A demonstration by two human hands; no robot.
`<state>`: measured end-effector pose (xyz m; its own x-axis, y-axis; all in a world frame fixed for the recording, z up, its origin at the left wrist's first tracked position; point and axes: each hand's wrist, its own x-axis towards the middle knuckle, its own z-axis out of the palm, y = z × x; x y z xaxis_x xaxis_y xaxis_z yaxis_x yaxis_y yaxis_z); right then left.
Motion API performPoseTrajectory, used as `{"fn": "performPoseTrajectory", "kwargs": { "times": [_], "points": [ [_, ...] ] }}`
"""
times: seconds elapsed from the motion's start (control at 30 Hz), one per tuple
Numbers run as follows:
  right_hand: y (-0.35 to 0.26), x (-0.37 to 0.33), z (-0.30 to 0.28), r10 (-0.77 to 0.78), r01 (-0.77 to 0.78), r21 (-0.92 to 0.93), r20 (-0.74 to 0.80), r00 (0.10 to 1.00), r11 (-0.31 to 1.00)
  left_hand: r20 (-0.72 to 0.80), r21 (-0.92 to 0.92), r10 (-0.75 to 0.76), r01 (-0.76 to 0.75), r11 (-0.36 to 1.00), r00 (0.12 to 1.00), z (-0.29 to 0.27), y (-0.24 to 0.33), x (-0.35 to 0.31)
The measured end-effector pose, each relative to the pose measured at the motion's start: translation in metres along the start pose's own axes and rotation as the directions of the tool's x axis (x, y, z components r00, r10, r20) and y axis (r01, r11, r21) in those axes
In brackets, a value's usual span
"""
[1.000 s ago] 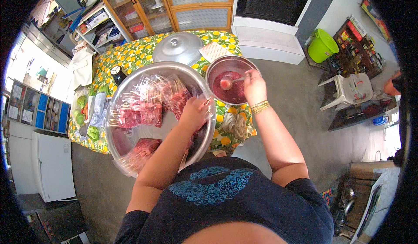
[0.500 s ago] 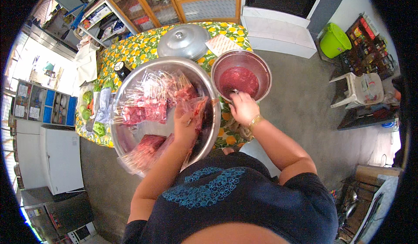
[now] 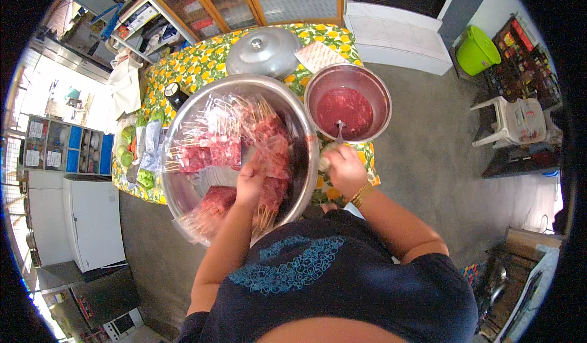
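A large steel basin (image 3: pixel 312 159) holds several clear plastic bags of red meat on wooden skewers. My left hand (image 3: pixel 249 183) is closed on the gathered plastic of one bag of skewered meat (image 3: pixel 274 150) at the basin's right side. More skewered meat (image 3: pixel 211 153) lies toward the back left, and another bag (image 3: pixel 211 211) is at the near left. To the right stands a metal pot (image 3: pixel 384 92) with dark red liquid. A spoon (image 3: pixel 340 130) leans over its near rim. Just below the spoon is my right hand (image 3: pixel 347 169), blurred, beside a small pale thing I cannot make out.
Behind the basin, a round metal lid (image 3: pixel 260 52) and a printed sheet (image 3: pixel 319 57) lie on the lemon-patterned tablecloth (image 3: pixel 195 62). A dark bottle (image 3: pixel 175 95) and bagged vegetables (image 3: pixel 131 147) are at the left. A green bucket (image 3: pixel 478 51) and white plastic chair (image 3: pixel 520 121) stand off to the right.
My right hand has drawn back from inside the pot to just below its near rim; the spoon stays leaning there. My left hand has shifted slightly, with the bag's plastic now gathered at it.
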<state>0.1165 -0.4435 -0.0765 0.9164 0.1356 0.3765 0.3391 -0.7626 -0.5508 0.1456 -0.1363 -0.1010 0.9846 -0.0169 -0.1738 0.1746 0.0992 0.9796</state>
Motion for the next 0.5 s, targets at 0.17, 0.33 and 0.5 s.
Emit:
{"fn": "performPoseTrajectory", "kwargs": {
  "times": [0.17,0.33,0.5],
  "points": [
    [-0.036,0.093,0.03,-0.153,0.245,-0.326,0.284,0.947,0.913,0.049,-0.159,-0.01,0.017,0.987,0.999,-0.005,-0.002,0.0],
    [-0.048,0.106,0.062,0.041,0.299,-0.404,0.649,0.76,0.864,0.035,-0.242,-0.003,0.012,0.97,0.999,-0.001,0.012,-0.007],
    [-0.039,0.088,0.102,0.349,-0.393,0.164,0.245,0.905,0.905,0.059,-0.319,-0.107,0.121,0.94,0.992,-0.007,0.024,-0.016]
  ]
}}
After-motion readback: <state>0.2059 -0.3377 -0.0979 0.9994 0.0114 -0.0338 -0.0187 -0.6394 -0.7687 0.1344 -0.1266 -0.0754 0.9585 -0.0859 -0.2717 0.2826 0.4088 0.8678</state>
